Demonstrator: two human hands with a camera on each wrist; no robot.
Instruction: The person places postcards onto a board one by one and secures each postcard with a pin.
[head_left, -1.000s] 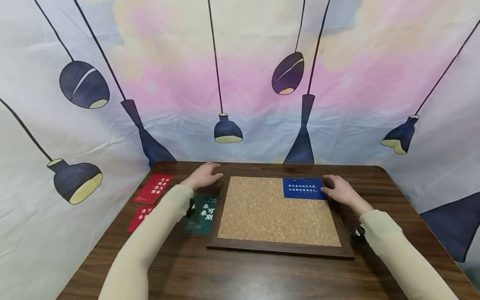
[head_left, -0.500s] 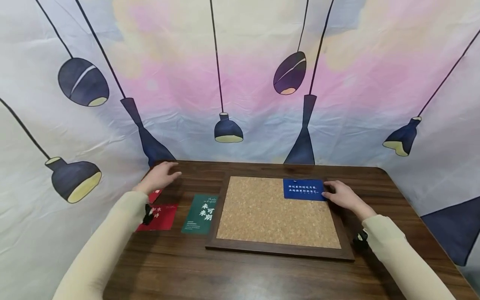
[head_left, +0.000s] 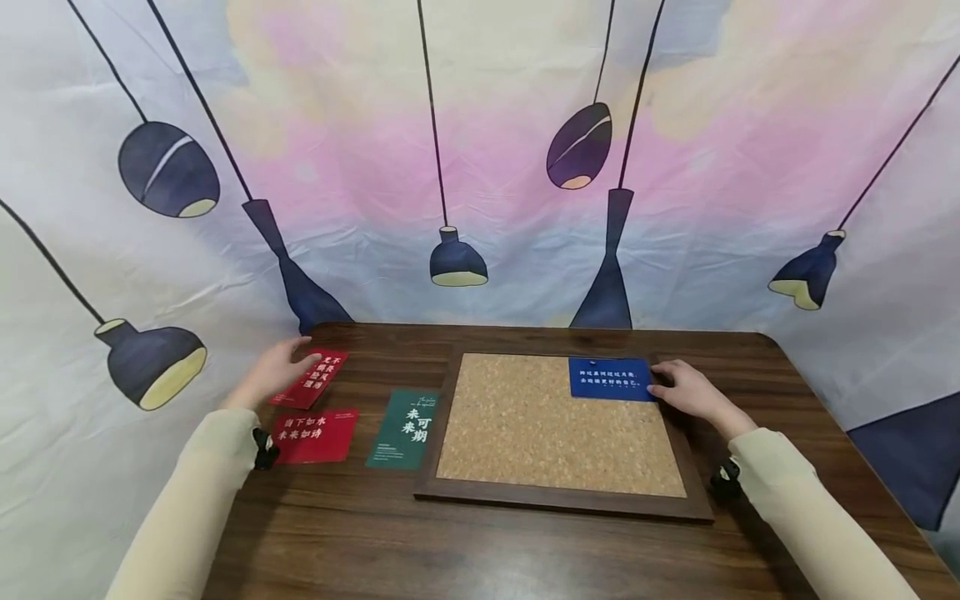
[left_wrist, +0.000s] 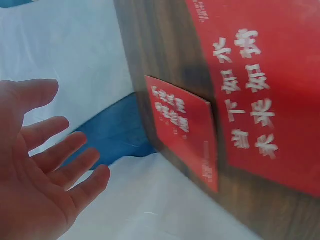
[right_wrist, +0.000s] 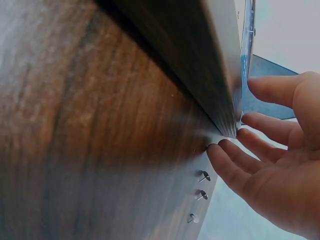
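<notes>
In the head view my left hand (head_left: 273, 373) is over the left edge of a red card (head_left: 318, 379) with white characters. Its fingers are spread and loosely bent, holding nothing; the left wrist view shows them apart from that card (left_wrist: 182, 130). A second red card (head_left: 315, 435) lies nearer. My right hand (head_left: 693, 390) is at the right side of a framed corkboard (head_left: 555, 442). Its thumb touches or nearly touches the right edge of a blue card (head_left: 609, 380) on the cork, while the relaxed fingers (right_wrist: 265, 127) are by the frame's side. A small tack (head_left: 593, 362) marks the blue card's top.
A green card (head_left: 402, 429) lies left of the corkboard, against its frame. Several thumbtacks (right_wrist: 201, 194) stand on the brown wooden table (head_left: 480, 554) near the right hand. Behind the table hangs a cloth (head_left: 495, 150) printed with lamps.
My left hand has moved left, from beside the corkboard past the green card to the far red card, uncovering the nearer red card. The right hand has stayed almost still by the blue card.
</notes>
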